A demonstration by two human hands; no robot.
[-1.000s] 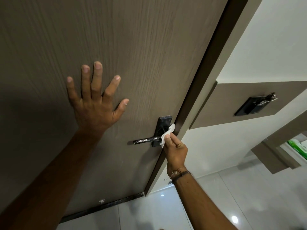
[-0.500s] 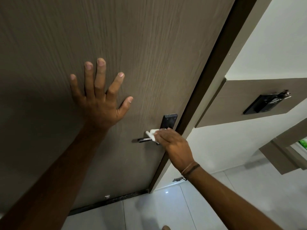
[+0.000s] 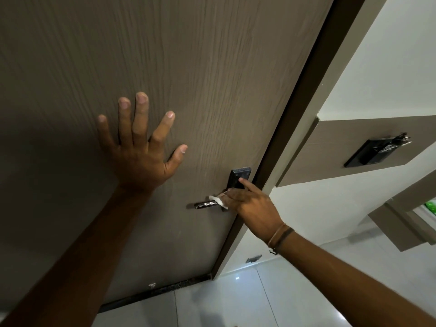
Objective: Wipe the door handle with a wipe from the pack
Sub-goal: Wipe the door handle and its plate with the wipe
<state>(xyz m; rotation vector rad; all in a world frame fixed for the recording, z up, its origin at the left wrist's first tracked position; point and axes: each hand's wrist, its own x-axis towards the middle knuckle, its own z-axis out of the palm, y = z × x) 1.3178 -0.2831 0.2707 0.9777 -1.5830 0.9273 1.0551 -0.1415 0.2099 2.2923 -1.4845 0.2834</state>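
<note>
2 bare hands, left hand [image 3: 139, 159] flat on door [image 3: 212, 79], fingers spread, right hand [image 3: 252, 204] fingers clamping wipe [image 3: 218, 201] on handle [image 3: 205, 204]

Open door face [image 3: 212, 67] above and left of the lever [image 3: 205, 204]: clear except where the left hand [image 3: 139, 159] lies flat, fingers spread. Free tip of the lever bare; inner end covered by the right hand [image 3: 252, 204] and wipe [image 3: 218, 200]. Backplate [image 3: 239, 175] partly blocked by one raised finger. Tight room rightward: dark door edge [image 3: 295, 128] and wall panel [image 3: 349, 147] close by. Bare floor tiles [image 3: 236, 303] below.
</note>
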